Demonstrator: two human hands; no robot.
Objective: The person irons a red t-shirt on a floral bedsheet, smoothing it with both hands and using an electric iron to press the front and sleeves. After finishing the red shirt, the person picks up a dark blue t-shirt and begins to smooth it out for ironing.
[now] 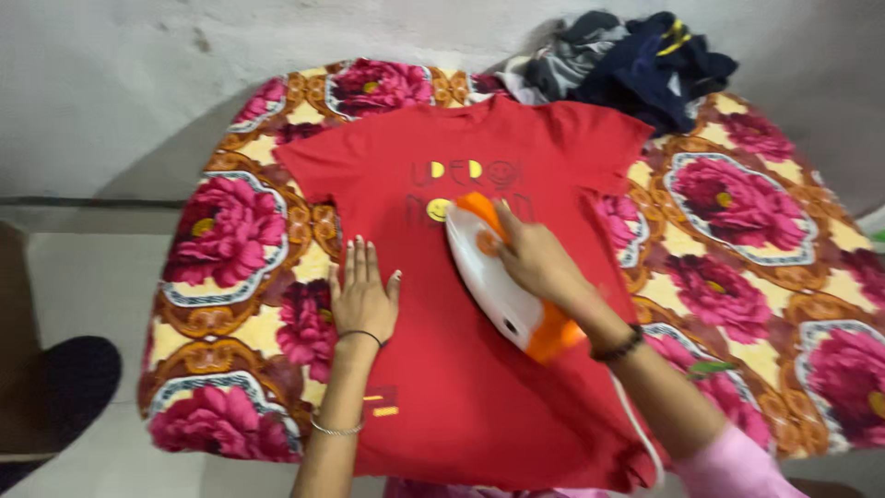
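Centre frame, my right hand (pixel 535 261) grips the iron (pixel 498 281), lying diagonally, while my left hand (pixel 362 293) presses flat, fingers spread, on the red shirt (pixel 442 387) beside it.

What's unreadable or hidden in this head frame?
- Iron handle: wrapped by the right hand.
- Red t-shirt hem: cut by the bottom edge.
- Cord: its end runs off frame.
- Dark clothes pile: heaped and motion-blurred, items indistinct.
- Left hand palm: face down.

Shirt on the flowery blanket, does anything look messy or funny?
The red shirt lies flat under the iron. Only the clothes pile at the blanket's far edge looks messy: crumpled dark and grey clothes heaped up.
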